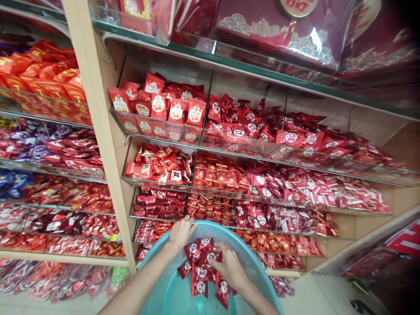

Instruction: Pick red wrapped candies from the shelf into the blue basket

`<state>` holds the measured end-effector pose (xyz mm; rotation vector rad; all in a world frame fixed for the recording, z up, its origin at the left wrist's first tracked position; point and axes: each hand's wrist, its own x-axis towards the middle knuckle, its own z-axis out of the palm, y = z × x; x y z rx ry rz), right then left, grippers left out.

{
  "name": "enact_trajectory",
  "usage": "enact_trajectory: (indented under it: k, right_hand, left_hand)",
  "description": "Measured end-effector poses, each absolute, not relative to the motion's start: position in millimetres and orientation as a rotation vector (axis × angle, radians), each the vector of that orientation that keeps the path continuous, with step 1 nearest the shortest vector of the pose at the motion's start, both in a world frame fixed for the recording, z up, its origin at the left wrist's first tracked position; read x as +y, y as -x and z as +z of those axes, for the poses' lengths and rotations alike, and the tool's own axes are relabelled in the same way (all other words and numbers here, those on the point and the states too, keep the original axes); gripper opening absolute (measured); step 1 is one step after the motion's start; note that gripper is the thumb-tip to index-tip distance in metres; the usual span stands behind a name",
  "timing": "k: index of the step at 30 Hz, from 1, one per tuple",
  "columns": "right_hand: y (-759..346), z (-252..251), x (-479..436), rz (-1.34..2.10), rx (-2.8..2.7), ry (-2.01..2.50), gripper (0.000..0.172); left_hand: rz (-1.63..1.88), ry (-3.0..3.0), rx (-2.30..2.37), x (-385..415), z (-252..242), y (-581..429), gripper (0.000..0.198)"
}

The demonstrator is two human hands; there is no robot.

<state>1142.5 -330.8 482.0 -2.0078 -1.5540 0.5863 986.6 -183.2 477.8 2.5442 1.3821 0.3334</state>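
Observation:
A turquoise plastic basket (pixel 151 267) with perforated sides is below me, in front of the shelves. My left hand (pixel 181 232) is closed over its far rim, fingers curled round the edge. Inside the basket, toward its far side, lies a loose heap of small dark-red snack packets (pixel 201 274) with white round labels. My right hand (pixel 231 265) reaches in at the heap's right side. Its thumb and fingers are bent around some of the packets, and its palm hides part of them.
Tiered glass-fronted shelves (pixel 236 149) hold many red packets in compartments. Similar dark-red packets (pixel 251 124) fill an upper compartment. A wooden upright (pixel 98 131) divides the shelves at left. Bagged goods (pixel 70 280) lie on the floor at lower left. Large maroon gift boxes (pixel 272 26) stand above.

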Motion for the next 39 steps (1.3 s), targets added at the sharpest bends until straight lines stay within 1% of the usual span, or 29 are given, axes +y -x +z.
enact_trajectory:
  k: [3, 11, 19, 25, 33, 36, 39]
  right_hand:
    - [-1137, 485, -335, 0.589, -1.660, 2.034, 0.034]
    - [-1135, 471, -337, 0.450, -1.801, 2.225, 0.033]
    - [-1132, 467, -337, 0.438, -1.815, 2.189, 0.031]
    - [-1128, 475, -338, 0.430, -1.786, 2.245, 0.035]
    - [-1127, 470, -337, 0.392, -1.824, 2.315, 0.031]
    - [-1128, 482, -334, 0.363, -1.814, 2.283, 0.035]
    - [-1135, 522, -327, 0.239, -1.809, 2.145, 0.034]
  left_hand:
    - [0.345, -2.544, 1.371, -183, 477, -986, 0.037]
    - [0.401, -2.576, 1.348, -182, 473, -985, 0.037]
    - [0.411, -2.576, 1.347, -181, 471, -985, 0.037]
    - [0.427, -2.564, 1.338, -179, 466, -985, 0.037]
    - [0.365, -2.559, 1.345, -181, 474, -986, 0.037]
    - [0.365, -2.534, 1.378, -182, 473, -986, 0.036]
    - [0.360, -2.520, 1.382, -182, 471, -987, 0.035]
